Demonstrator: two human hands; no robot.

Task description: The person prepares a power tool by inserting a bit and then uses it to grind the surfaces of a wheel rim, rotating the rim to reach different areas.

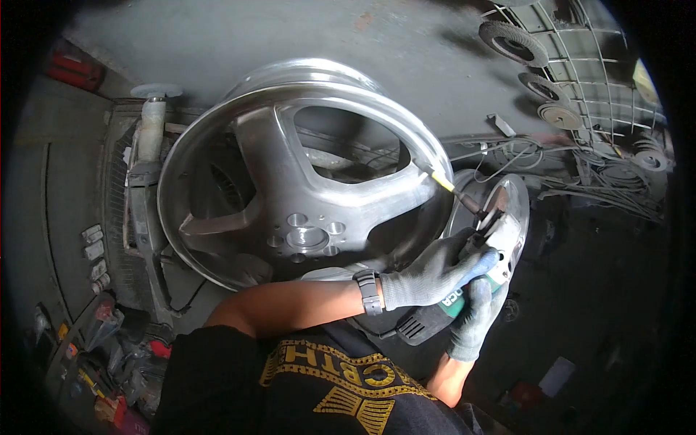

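A bare-metal car wheel rim with broad spokes stands tilted in front of me. Both gloved hands are closed around a green, white and black electric grinder. My left hand, with a dark watch at its wrist, wraps the tool near its white head from the left. On the other side, my right hand grips the green body. From the tool's head a slim shaft with a yellow section points up and left, its tip right at the inner rim where a spoke meets it.
Behind the tool is a second shiny wheel. Polishing discs hang on a wire rack at upper right, above tangled cables. A metal stand is left of the rim. Bags and clutter fill the lower left.
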